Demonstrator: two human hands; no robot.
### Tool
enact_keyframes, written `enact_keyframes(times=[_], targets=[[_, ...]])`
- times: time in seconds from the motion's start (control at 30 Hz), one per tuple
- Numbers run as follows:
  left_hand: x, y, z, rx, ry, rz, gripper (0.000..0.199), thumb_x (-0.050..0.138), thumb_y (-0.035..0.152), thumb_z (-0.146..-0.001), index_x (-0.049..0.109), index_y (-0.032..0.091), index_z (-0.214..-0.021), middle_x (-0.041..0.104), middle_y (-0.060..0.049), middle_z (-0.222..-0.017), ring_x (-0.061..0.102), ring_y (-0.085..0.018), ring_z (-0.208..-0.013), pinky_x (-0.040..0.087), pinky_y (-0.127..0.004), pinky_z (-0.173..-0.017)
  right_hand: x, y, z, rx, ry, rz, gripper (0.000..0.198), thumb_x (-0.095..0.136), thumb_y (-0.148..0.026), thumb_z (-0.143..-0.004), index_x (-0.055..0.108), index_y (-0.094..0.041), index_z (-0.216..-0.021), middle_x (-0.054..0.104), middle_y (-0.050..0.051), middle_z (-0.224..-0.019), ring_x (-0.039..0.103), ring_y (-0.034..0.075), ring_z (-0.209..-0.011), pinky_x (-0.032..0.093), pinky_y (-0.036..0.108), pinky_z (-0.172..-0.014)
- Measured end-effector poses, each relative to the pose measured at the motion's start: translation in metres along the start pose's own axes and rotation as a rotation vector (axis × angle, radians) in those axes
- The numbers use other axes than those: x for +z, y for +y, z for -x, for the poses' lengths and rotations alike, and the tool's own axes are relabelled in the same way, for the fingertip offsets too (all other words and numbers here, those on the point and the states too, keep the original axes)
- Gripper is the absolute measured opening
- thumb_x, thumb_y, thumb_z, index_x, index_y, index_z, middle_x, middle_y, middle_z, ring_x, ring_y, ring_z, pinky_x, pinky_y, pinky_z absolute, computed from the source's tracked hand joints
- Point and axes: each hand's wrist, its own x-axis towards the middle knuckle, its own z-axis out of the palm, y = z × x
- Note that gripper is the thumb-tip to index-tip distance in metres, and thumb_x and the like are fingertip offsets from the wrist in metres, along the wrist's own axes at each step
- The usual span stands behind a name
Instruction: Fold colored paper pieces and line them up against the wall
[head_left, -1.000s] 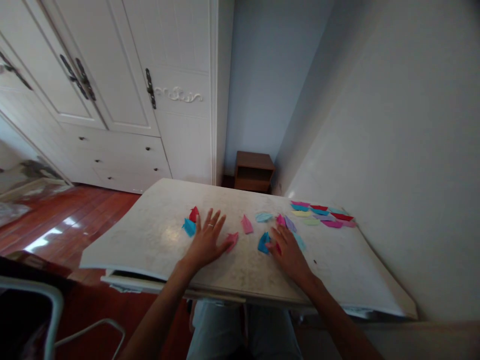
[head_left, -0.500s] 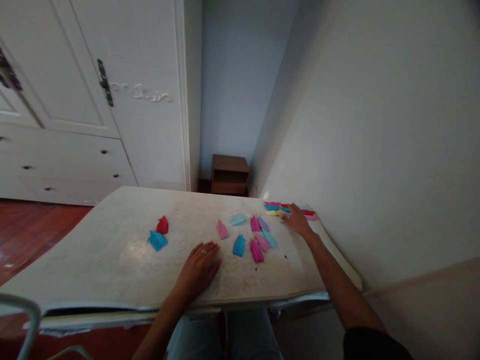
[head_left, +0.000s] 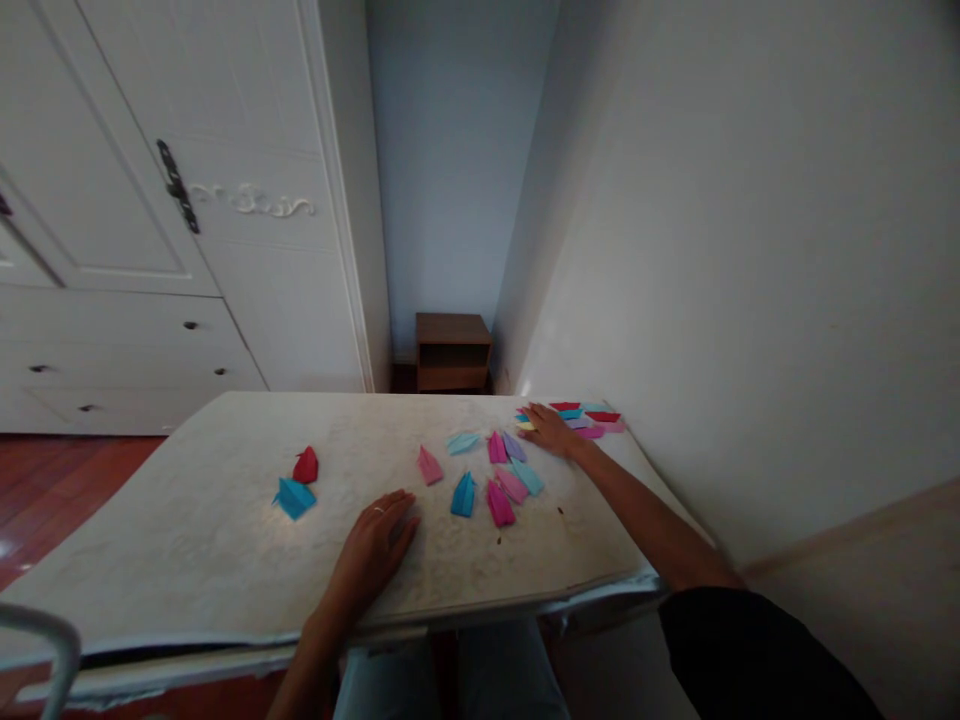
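Observation:
My left hand (head_left: 377, 535), a ring on one finger, lies flat on the pale table near its front edge and holds nothing. At the table's far right, my right hand (head_left: 550, 430) rests with outstretched fingers over the left end of rows of folded coloured papers (head_left: 592, 418), covering some of them. Between the hands lie several folded pieces, including a dark pink one (head_left: 500, 503), a blue one (head_left: 463, 494), a light pink one (head_left: 429, 465) and a pale turquoise one (head_left: 463, 442). To the left are a red piece (head_left: 307, 464) and a blue piece (head_left: 294, 498), nearly touching.
The table (head_left: 225, 560) meets a white wall (head_left: 712, 250) on the right. Beyond its far edge stand a brown nightstand (head_left: 453, 330) and a white wardrobe (head_left: 262, 290). A curved pale metal tube (head_left: 52, 630) shows at lower left. Two small dark specks lie on the tabletop.
My right hand has slid left along the paper rows, uncovering their right part. My left hand stays flat on the table. The whole view has shifted a little.

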Motion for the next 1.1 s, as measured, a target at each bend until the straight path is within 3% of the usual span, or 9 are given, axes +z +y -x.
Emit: enact_keyframes(times=[0.23, 0.6, 0.8, 1.0, 1.1], targets=[[-0.004, 0.003, -0.004, -0.030, -0.022, 0.020, 0.037, 0.050, 0.041, -0.092, 0.069, 0.017, -0.113, 0.071, -0.013, -0.115, 0.067, -0.028, -0.108, 0.054, -0.044, -0.096, -0.007, -0.027, 0.031, 0.021, 0.191, 0.034, 0.050, 0.040, -0.048, -0.098, 0.056, -0.011, -0.127, 0.062, 0.019, -0.119, 0.055, 0.030, -0.110, 0.041, 0.042, -0.096], [-0.007, 0.009, -0.004, -0.086, -0.031, 0.082, 0.034, 0.051, 0.037, -0.091, 0.070, 0.016, -0.111, 0.071, -0.014, -0.114, 0.066, -0.027, -0.108, 0.053, -0.044, -0.097, -0.012, -0.047, 0.028, -0.040, 0.231, -0.057, 0.040, 0.046, -0.050, -0.095, 0.064, -0.015, -0.104, 0.061, 0.013, -0.098, 0.055, 0.027, -0.093, 0.043, 0.036, -0.086], [-0.012, 0.014, -0.006, -0.109, -0.041, 0.109, 0.032, 0.053, 0.033, -0.089, 0.070, 0.017, -0.111, 0.071, -0.013, -0.115, 0.065, -0.027, -0.110, 0.052, -0.044, -0.098, -0.019, -0.052, 0.026, 0.087, 0.327, -0.237, 0.045, 0.040, -0.056, -0.094, 0.060, -0.017, -0.106, 0.058, 0.013, -0.103, 0.058, 0.026, -0.088, 0.046, 0.036, -0.077], [-0.010, 0.013, -0.004, -0.109, -0.052, 0.134, 0.032, 0.053, 0.034, -0.090, 0.069, 0.018, -0.112, 0.070, -0.012, -0.117, 0.064, -0.027, -0.112, 0.050, -0.046, -0.099, -0.034, -0.070, 0.008, 0.220, 0.501, -0.507, 0.056, 0.034, -0.068, -0.090, 0.059, -0.018, -0.097, 0.061, 0.012, -0.096, 0.056, 0.027, -0.094, 0.045, 0.040, -0.087], [-0.008, 0.012, -0.002, -0.115, -0.054, 0.160, 0.031, 0.053, 0.034, -0.090, 0.069, 0.019, -0.112, 0.070, -0.012, -0.117, 0.063, -0.027, -0.112, 0.050, -0.045, -0.099, -0.041, -0.093, -0.007, 0.258, 0.516, -0.686, 0.057, 0.034, -0.072, -0.088, 0.056, -0.020, -0.096, 0.061, 0.006, -0.084, 0.057, 0.021, -0.078, 0.048, 0.033, -0.072]])
